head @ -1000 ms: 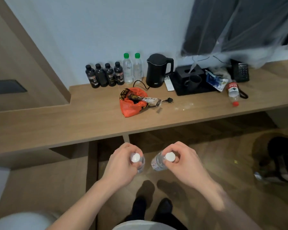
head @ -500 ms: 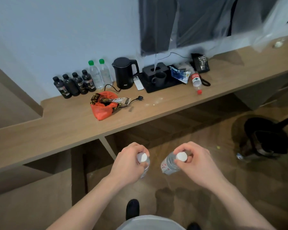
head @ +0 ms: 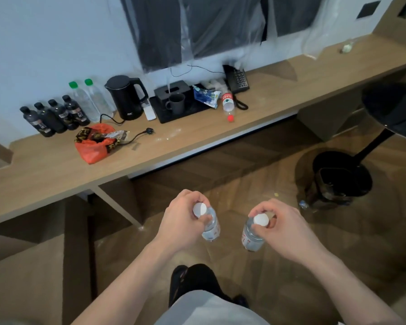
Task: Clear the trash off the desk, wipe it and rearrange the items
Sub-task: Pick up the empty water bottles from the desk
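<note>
My left hand point(head: 183, 219) grips a clear white-capped plastic bottle point(head: 211, 227) by its neck, held over the floor in front of the wooden desk point(head: 45, 174). My right hand point(head: 284, 227) grips a second white-capped bottle point(head: 252, 238) the same way. On the desk lie an orange plastic bag with snack wrappers point(head: 95, 144), a blue wrapper point(head: 206, 96) and a tipped red-capped bottle point(head: 228, 105). White crumbs point(head: 169, 136) dot the desk near its front edge.
Several dark bottles point(head: 54, 116) and two green-capped bottles point(head: 89, 99) line the wall beside a black kettle point(head: 127, 97), a black tray with a mug point(head: 176, 103) and a phone point(head: 237, 78). A black bin point(head: 331, 188) stands on the floor by a stool base point(head: 342, 172).
The view has swung to the right, bringing the bin and stool further into sight. Both hands have kept their grip on the bottles and moved slightly apart.
</note>
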Tool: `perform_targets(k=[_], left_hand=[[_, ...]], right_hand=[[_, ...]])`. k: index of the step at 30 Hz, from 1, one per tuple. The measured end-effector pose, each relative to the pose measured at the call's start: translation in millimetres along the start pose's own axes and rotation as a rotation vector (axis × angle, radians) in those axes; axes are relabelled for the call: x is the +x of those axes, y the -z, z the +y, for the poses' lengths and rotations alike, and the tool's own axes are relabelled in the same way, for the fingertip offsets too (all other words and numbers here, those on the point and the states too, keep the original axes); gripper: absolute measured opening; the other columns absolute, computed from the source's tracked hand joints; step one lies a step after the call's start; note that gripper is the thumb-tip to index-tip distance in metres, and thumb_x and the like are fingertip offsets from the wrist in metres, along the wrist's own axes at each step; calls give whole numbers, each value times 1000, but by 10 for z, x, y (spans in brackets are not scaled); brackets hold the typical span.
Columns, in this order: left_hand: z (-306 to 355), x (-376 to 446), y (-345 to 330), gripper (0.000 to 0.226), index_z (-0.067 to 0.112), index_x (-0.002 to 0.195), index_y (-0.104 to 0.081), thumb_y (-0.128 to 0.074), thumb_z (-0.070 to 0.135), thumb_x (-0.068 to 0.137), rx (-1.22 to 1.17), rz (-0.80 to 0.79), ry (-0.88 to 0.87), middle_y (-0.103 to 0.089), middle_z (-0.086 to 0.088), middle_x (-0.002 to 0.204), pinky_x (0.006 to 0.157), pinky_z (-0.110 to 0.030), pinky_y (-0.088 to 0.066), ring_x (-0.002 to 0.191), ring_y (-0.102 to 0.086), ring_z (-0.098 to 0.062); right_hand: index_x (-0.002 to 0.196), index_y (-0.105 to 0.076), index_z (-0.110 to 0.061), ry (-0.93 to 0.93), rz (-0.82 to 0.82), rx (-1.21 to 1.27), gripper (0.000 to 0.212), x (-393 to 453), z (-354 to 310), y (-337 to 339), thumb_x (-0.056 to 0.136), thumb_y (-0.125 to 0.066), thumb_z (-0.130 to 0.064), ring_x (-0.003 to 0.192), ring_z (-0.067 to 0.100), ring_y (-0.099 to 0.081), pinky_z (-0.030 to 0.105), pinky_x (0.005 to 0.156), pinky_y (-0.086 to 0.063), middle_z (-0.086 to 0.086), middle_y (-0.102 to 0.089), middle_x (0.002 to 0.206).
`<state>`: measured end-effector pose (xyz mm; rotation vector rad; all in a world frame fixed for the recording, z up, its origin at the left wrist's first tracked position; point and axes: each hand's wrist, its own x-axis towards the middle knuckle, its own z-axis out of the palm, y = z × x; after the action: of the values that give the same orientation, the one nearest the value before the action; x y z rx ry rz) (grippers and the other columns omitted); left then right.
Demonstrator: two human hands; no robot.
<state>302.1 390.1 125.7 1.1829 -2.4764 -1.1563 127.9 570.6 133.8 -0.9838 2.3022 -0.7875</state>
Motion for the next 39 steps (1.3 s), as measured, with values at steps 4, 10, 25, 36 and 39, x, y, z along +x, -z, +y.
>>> perform_targets(k=[4, 10, 25, 36, 39], left_hand=[[261, 87, -295, 21, 39, 92, -65, -82, 30, 84, 18, -48, 12, -59, 20, 104, 83, -35, -62, 99, -62, -7], [679, 463, -670, 23, 39, 90, -66, -82, 24, 82, 107, -123, -44, -60, 19, 103, 80, -33, -61, 94, -64, -7], [2083, 2257, -1976, 23, 35, 86, -63, -80, 22, 79, 28, -272, -168, -60, 19, 103, 82, -39, -61, 94, -63, -4], [2981, 2920, -2886, 28, 38, 95, -63, -85, 24, 81, 112, -353, -233, -59, 20, 106, 85, -23, -55, 98, -62, -7], [3168, 3034, -3197, 27, 36, 94, -63, -83, 24, 81, 128, -354, -175, -59, 17, 106, 85, -25, -54, 98, -61, -8]], right_hand=[[86, -67, -43, -27, 19, 22, 23, -5, 319, 324, 83, -77, -22, 70, 3, -58, 17, 58, -42, -18, -65, 99], [88, -66, -44, -50, 55, 79, 26, 172, 766, 773, 83, -80, -22, 77, 2, -64, 20, 64, -49, -21, -65, 101], [97, -66, -41, -135, 112, 42, 25, 1337, 1910, 2356, 87, -80, -23, 96, 5, -64, 32, 84, -61, -18, -65, 104], [97, -65, -39, -241, 169, 187, 28, 1773, 3052, 3165, 85, -82, -20, 100, 2, -66, 34, 85, -62, -21, -66, 102], [97, -65, -40, -239, 113, 170, 27, 1903, 3413, 3371, 85, -81, -21, 98, 0, -64, 27, 84, -59, -18, -66, 103]])
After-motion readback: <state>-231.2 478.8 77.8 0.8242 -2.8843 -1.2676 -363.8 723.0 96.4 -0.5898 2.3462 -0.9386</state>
